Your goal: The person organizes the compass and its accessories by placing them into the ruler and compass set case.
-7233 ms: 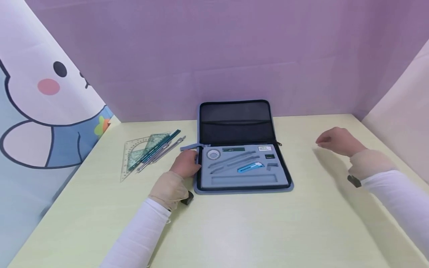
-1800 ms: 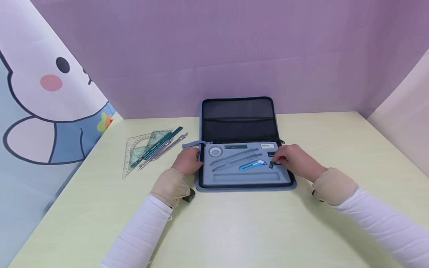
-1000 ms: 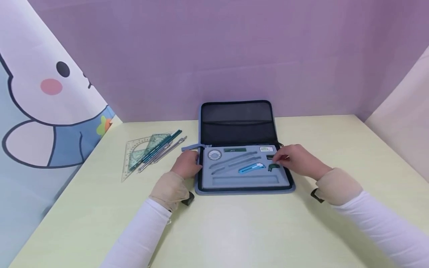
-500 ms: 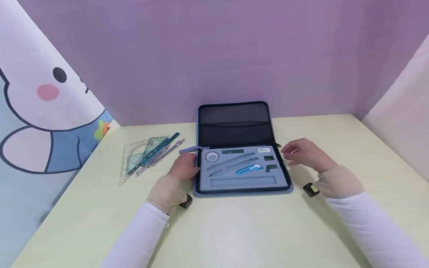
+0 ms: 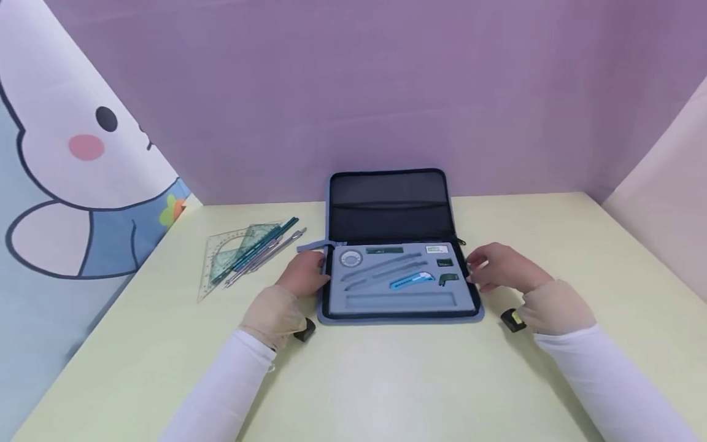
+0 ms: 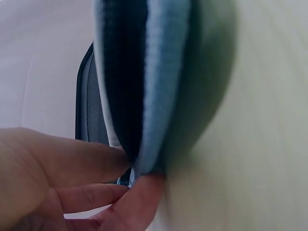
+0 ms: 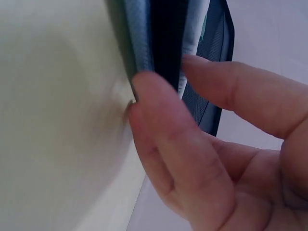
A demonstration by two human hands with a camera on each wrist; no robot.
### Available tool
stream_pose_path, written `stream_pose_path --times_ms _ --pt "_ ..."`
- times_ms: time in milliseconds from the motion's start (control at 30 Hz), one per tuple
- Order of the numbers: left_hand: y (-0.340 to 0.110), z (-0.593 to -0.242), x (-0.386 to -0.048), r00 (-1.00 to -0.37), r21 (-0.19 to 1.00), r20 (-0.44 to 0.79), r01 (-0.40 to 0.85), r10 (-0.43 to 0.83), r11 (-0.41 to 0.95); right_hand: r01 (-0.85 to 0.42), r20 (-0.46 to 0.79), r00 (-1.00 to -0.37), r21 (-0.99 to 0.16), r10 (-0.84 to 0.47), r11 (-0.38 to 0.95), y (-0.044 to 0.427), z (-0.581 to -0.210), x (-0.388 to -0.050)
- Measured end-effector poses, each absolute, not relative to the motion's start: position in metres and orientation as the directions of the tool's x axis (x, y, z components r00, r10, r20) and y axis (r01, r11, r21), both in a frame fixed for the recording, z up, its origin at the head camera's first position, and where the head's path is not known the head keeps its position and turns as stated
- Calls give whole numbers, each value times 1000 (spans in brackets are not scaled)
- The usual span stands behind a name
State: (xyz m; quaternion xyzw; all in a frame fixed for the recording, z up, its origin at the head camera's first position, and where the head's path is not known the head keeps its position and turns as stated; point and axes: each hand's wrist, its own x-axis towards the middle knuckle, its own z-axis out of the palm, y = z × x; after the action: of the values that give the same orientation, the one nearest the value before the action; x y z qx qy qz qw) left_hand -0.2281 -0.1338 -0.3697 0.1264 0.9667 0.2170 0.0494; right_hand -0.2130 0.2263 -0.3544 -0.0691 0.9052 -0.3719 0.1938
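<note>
Case (image 5: 389,187), lid raised, btwn hands; edges gripped by L hand (image 5: 301,273) & R hand (image 5: 504,268). Seated: cutter (image 5: 412,280), sm. green pcs (image 5: 448,279). Long slots (image 5: 400,300) unfilled. Prob. left: set squares (image 5: 212,261), pencils (image 5: 256,248), compasses (image 5: 287,244), L of L hand.

Table (image 5: 375,374), one: pale yellow-green top, running from your 6 o'clock to 12. Directly on it: zip case (image 5: 403,320), one, blue-grey, spread open at your 12 o'clock. At your 10 o'clock: clear set squares (image 5: 212,255), overlapping, under a bundle of teal pencils (image 5: 259,248) and silver compass-like tools (image 5: 284,245), slanting 2 to 8.
</note>
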Motion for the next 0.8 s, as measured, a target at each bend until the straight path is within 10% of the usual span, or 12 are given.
stream_pose_path --times_ms 800 --pt "-181 -350 -236 -987 374 -17 144 162 916 -50 -267 -937 -538 -227 842 212 -356 -212"
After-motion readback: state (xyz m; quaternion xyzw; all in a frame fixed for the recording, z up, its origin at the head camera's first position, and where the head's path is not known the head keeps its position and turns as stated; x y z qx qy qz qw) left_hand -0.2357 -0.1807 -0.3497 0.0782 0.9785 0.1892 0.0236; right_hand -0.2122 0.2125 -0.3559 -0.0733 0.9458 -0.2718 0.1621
